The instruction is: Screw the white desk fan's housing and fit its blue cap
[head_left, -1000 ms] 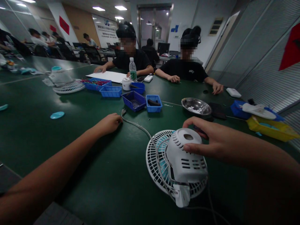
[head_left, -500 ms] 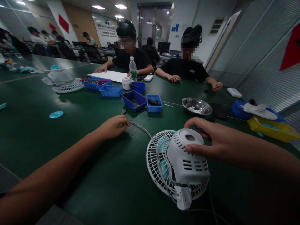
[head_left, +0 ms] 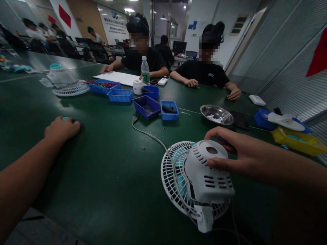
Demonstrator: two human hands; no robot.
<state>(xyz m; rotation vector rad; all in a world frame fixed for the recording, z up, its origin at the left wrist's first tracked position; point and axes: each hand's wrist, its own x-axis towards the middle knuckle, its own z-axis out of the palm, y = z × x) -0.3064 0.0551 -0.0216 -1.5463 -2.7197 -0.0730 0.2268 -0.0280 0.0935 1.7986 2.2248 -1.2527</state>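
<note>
White plastic fan motor housing point(head_left: 211, 185) is right of centre, near side of green table point(head_left: 120, 194). Right hand point(head_left: 236, 149) grasps its top: thumb on near side, forefinger at far rim, dark object point(head_left: 224, 141) tucked in the curled fingers, too hidden to identify. Left hand point(head_left: 61, 130) down at table's left, fingers curled over a turquoise piece point(head_left: 65, 118), only a sliver visible; cannot tell if gripped. Housing sits on a round white grille point(head_left: 168, 175), face down, turquoise blades point(head_left: 182, 183) showing through bars. Grey cord point(head_left: 153, 136) crosses grille, runs out to plug point(head_left: 134, 118) lying just before dark blue bin point(head_left: 143, 111). Lighter blue bin point(head_left: 169, 116) right beside that, black part point(head_left: 169, 109) inside. Metal bowl point(head_left: 228, 116) farther right, white bits in it. Yellow bin point(head_left: 293, 143) at far right. Second fan point(head_left: 61, 79) back left, also face down. Plastic bottle point(head_left: 145, 71) upright at back, before two people in black shirts, hands on tabletop.
</note>
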